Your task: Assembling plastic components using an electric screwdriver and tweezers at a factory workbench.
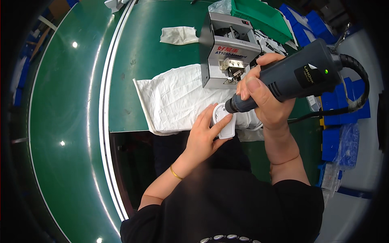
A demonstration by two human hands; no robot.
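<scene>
- Gripping a dark grey electric screwdriver [298, 77], our right hand [265, 99] is wrapped tight around its barrel at centre right of the frame.
- We see the tool's long axis run from upper right down to lower left; its black nose points at a small white plastic part [224, 121], and a thick black cable [358, 81] loops from its rear end at the right edge.
- Our left hand [206, 135] pinches that white part, thumb across its face, just below frame centre at the near edge of the green tabletop [154, 56].
- We find a creased white cloth [178, 99] spread under the part and hands.
- A grey box-shaped machine [227, 50] stands on the cloth's far side, upper centre, with a pale front label printed in red and blue.
- We note a square black label with a small green light beside it on the tool's body.
- A crumpled white rag [178, 35] lies further up; a green bin [261, 16] sits at top right; blue trays [340, 105] stack along the right.
</scene>
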